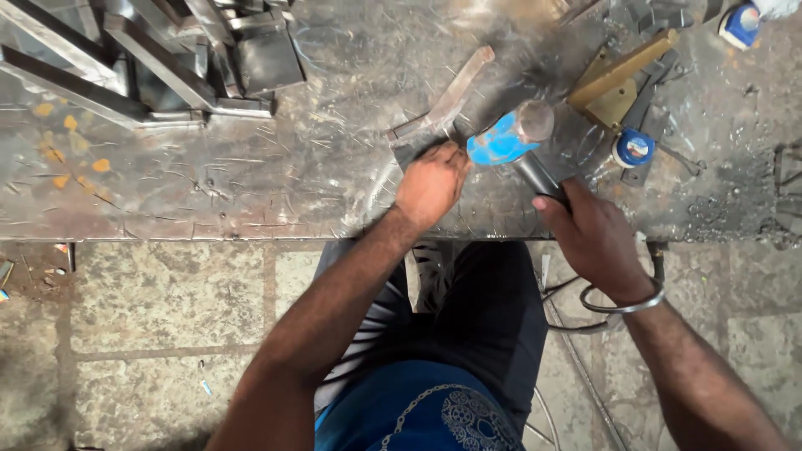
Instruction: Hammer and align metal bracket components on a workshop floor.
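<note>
The right hand (595, 238) grips a hammer (514, 138) at centre frame, handle running lower right, blue head pointing upper left. The left hand (430, 184) presses a metal strip (447, 100) flat, angled toward upper right. Two blue-white round containers (633, 148) lie right.

The hammer's head (511, 135) was smeared by motion blur — its shape could not be read. Its handle vanished inside the right hand (595, 238). The left hand (430, 184) covered the near end of the flat metal strip (451, 96). The steel frames (125, 58) and blue-capped container (741, 23) were cut off by the top edge.
</note>
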